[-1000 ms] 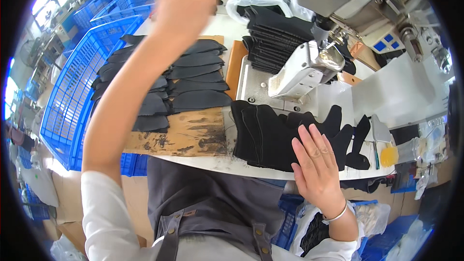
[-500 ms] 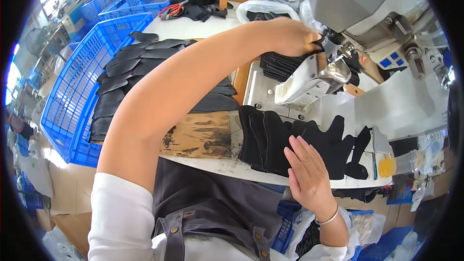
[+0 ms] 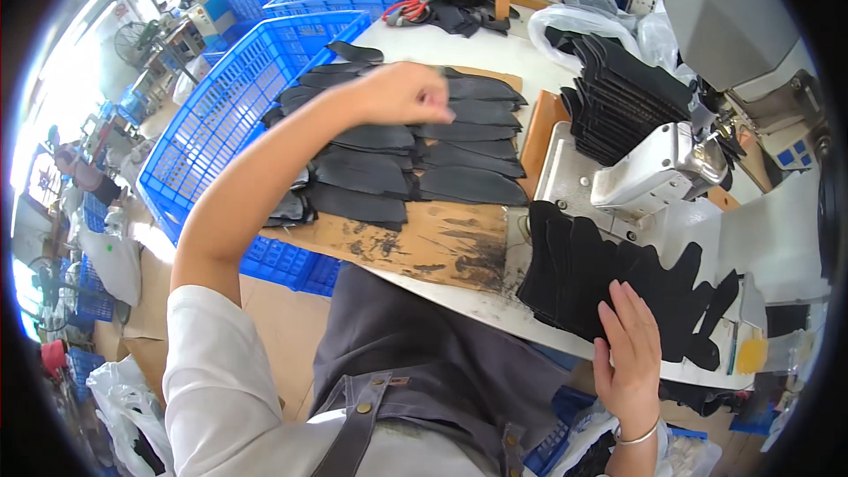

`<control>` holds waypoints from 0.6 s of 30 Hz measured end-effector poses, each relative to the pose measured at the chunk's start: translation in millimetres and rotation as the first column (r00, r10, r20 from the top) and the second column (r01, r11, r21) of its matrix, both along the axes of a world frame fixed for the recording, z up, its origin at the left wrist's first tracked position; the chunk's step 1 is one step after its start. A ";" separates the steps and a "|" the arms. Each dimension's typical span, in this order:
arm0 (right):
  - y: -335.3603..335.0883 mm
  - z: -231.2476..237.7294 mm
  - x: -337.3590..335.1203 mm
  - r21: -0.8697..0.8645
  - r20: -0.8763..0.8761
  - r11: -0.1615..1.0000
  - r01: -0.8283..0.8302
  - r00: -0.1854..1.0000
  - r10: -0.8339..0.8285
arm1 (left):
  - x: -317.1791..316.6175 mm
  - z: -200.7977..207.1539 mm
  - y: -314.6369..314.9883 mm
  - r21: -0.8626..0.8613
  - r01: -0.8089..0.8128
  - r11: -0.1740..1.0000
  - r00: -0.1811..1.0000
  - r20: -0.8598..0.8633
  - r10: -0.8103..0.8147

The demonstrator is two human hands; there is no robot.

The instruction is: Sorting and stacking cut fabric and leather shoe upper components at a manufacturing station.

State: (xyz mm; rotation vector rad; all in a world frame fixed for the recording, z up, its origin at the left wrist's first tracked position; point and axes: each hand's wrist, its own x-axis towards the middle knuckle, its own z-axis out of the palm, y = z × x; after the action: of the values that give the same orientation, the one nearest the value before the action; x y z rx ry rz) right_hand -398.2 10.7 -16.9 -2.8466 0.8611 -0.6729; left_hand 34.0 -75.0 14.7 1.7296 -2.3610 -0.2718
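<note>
My left hand (image 3: 408, 95) hangs over rows of flat black leaf-shaped pieces (image 3: 367, 170), its fingers loosely curled in and nothing seen in them. The pieces lie overlapping on a stained wooden board (image 3: 415, 243). My right hand (image 3: 629, 344) is open, its straight fingers resting on black fabric pieces (image 3: 574, 278) at the table's front edge. These look like layered glove-shaped cut-outs. Just beyond them is the metal arm of a sewing machine (image 3: 649, 172). Behind that arm leans a thick stack of black pieces (image 3: 623, 93).
Blue plastic baskets (image 3: 238, 97) stand left of and behind the table (image 3: 389, 49). Red-handled scissors (image 3: 409, 9) lie beside black scraps (image 3: 459, 0) at the back. A clear bag (image 3: 565, 22) sits near the machine. The machine's grey head (image 3: 729, 18) overhangs the right side.
My left hand has drawn back leftward from the machine to above the leaf-shaped pieces, uncovering the stack there. My right hand stays over the black fabric. The whole view has shifted.
</note>
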 end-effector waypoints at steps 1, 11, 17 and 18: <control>-0.2 -0.7 -1.0 -0.006 -0.002 1.000 0.009 1.000 -0.009 | 9.1 -14.1 14.2 0.069 -0.077 0.995 0.997 0.008 0.077; 6.7 0.5 -5.3 0.005 0.006 0.998 0.058 0.998 -0.058 | 64.7 -66.4 17.6 -0.267 -0.203 0.942 0.972 0.063 0.227; 7.2 4.0 -6.1 0.000 0.008 0.998 0.056 0.998 -0.056 | 71.7 -63.0 -6.7 -0.424 -0.162 0.891 0.951 0.174 0.256; 7.5 4.1 -6.5 0.003 0.018 0.999 0.053 0.998 -0.053 | 77.1 -57.4 -9.2 -0.402 -0.110 0.909 0.954 0.216 0.210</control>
State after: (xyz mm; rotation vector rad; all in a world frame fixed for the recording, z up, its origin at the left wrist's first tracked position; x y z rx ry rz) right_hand -404.7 18.2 -12.8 -2.8203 0.9374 -0.7018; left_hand 111.0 -84.2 -42.7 1.8281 -2.2132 0.4429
